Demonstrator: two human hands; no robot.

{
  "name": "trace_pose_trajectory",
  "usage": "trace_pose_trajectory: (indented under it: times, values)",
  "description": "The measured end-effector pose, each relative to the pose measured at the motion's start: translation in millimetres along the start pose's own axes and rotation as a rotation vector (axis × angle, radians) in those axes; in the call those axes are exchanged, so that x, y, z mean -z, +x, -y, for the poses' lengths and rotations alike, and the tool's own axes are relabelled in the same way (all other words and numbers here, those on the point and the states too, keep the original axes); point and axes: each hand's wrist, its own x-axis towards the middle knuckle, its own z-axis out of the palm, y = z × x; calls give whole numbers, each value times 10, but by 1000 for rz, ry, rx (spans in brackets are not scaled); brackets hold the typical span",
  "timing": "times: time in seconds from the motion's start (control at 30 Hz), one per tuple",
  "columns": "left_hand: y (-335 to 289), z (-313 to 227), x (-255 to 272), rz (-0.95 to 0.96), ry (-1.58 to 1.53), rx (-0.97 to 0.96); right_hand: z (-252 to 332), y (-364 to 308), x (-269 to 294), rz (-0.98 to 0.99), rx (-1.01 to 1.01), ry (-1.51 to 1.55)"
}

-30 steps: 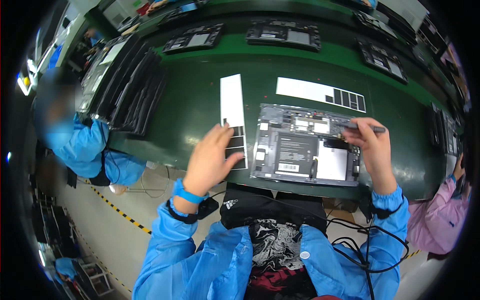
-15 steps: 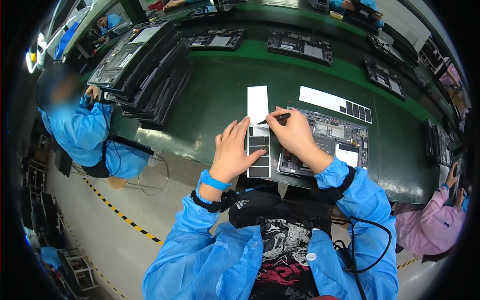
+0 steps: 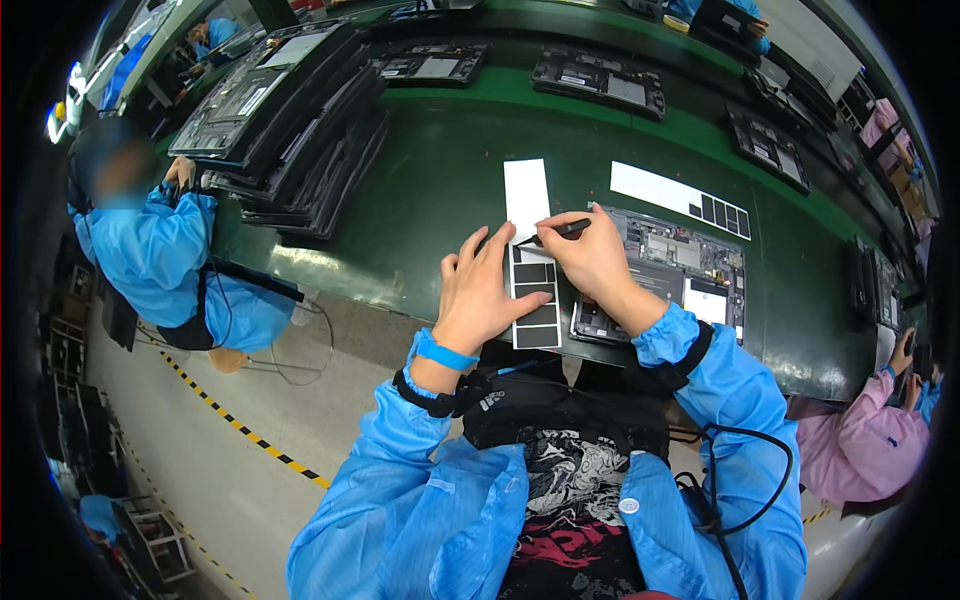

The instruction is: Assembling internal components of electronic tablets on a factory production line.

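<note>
A long white strip of black rectangular stickers lies on the green table in front of me. My left hand rests over its left side, fingers apart, the thumb lying across the black stickers. In my right hand is a pair of slim black tweezers, pinched between thumb and fingers. Their tips touch or nearly touch the strip at the uppermost black sticker, close to my left fingertips. Under my right wrist sits an opened laptop base with its circuit board and battery exposed.
A second sticker strip lies beyond the laptop base. Stacked laptop bases rise at the left, beside a seated person in blue. More bases line the far side. A person in pink sits at right.
The whole view has shifted slightly. The tweezer tips have moved a little left across the strip, toward my left fingertips. Both hands keep nearly the same pose.
</note>
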Motion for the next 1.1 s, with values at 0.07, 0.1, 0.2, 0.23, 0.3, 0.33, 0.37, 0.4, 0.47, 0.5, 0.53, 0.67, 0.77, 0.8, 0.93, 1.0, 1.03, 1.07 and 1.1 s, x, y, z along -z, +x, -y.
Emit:
trace_pose_trajectory:
  times: [0.07,0.1,0.2,0.23,0.3,0.33,0.37,0.4,0.47,0.5,0.53,0.67,0.77,0.8,0.93,1.0,1.03,1.07,1.1]
  values:
    - [3,0,-9,2,5,1,8,-6,18,7,-100,195]
    - [7,-1,-15,2,9,3,16,-8,37,16,-197,390]
    - [21,11,-32,10,-7,0,9,-37,180,8,-168,571]
    - [35,9,-28,14,-10,-11,-7,-58,265,1,-179,688]
    - [20,12,11,67,32,-6,-43,-149,539,-15,-209,673]
    - [31,12,51,98,30,-39,-114,-188,704,-61,-171,625]
    - [40,33,47,69,-23,-54,-198,-232,862,-103,-137,575]
    - [58,12,70,30,-3,-91,-225,-269,1028,-130,-194,557]
    - [177,-136,154,3,11,-144,-333,-304,1306,-167,-307,543]
    - [259,-228,208,60,-66,-269,-442,-312,1406,-147,-359,565]
    - [341,-322,223,123,-144,-396,-492,-336,1462,-154,-376,582]
    - [569,-597,126,408,-283,-697,-645,-320,1404,-97,-368,652]
    - [667,-691,-82,469,-242,-820,-785,-335,1383,1,-349,710]
    - [685,-706,-111,525,-208,-826,-771,-326,1403,26,-349,700]
    - [704,-731,-145,557,-162,-874,-742,-308,1430,40,-399,644]
    - [720,-743,-123,582,-150,-870,-725,-280,1423,7,-430,630]
    - [708,-738,-120,600,-131,-859,-718,-276,1413,-17,-452,618]
    - [699,-718,-133,590,-112,-868,-715,-269,1406,-12,-465,617]
    - [699,-720,-123,595,-122,-860,-714,-263,1400,-9,-466,622]
